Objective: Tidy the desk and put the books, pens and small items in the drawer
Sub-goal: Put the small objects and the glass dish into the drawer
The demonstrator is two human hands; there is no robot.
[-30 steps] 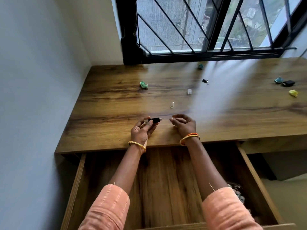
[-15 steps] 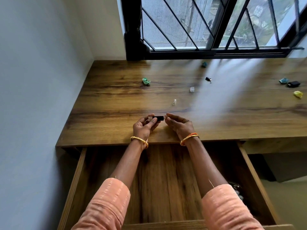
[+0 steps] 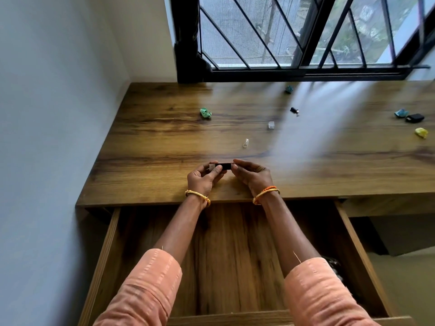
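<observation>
pale wall [image 3: 58, 114], barred window [image 3: 306, 34], daylight glare

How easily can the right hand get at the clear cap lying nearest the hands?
Probably yes, but not at once. The desk between the right hand and the clear cap is bare. However, that hand and the left hand both hold the black stick, so it must let go first.

Counted on the desk [image 3: 164, 147]: two clear caps [image 3: 271, 125], four crumpled wrappers [image 3: 205, 113], two loose black bits [image 3: 294, 110], one black piece [image 3: 223, 165] held.
</observation>
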